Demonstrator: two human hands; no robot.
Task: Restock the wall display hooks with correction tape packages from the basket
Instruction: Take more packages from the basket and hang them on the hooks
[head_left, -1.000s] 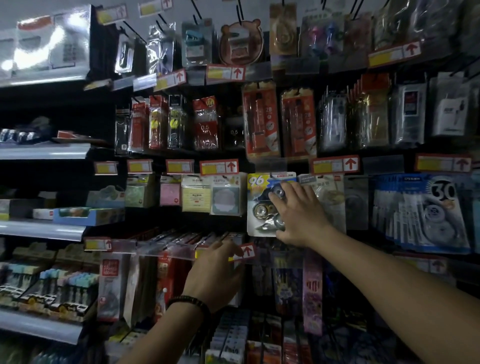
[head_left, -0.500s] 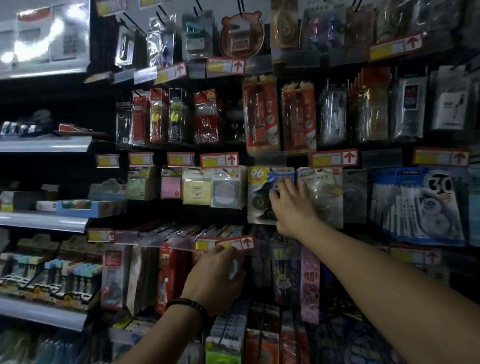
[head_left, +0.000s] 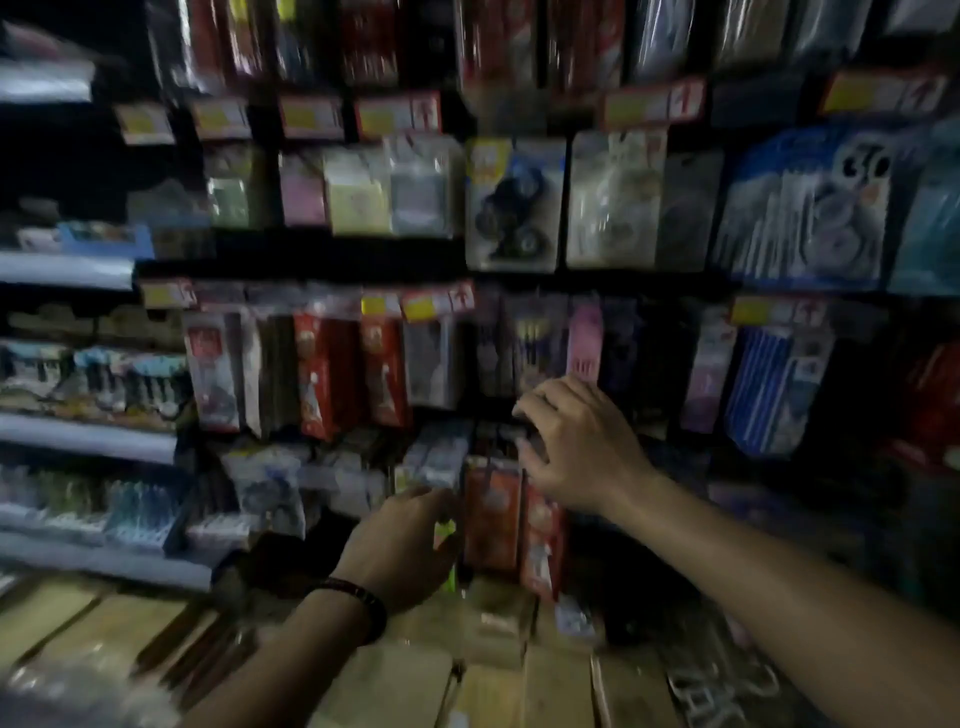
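The frame is blurred by motion. The correction tape package (head_left: 514, 202), white with a blue and yellow top, hangs on its hook in the middle row, with similar clear packages (head_left: 613, 200) to its right. My right hand (head_left: 576, 447) is well below it, in front of the lower hooks. Its fingers are loosely bent and I see nothing in them. My left hand (head_left: 405, 545), with a dark bracelet on the wrist, reaches among the low hanging packs next to an orange pack (head_left: 491, 514). Its fingertips are hidden behind the hand.
Packed hooks with yellow-and-red price labels (head_left: 397, 114) cover the wall. Grey shelves (head_left: 78, 270) with small boxes jut out at the left. Brown cardboard boxes (head_left: 395, 680) lie along the bottom below the display. A large blue pack (head_left: 810, 208) hangs at the right.
My right hand has let go of the correction tape package and dropped to the lower row. My left hand has moved down too. The view has tilted downward and blurred.
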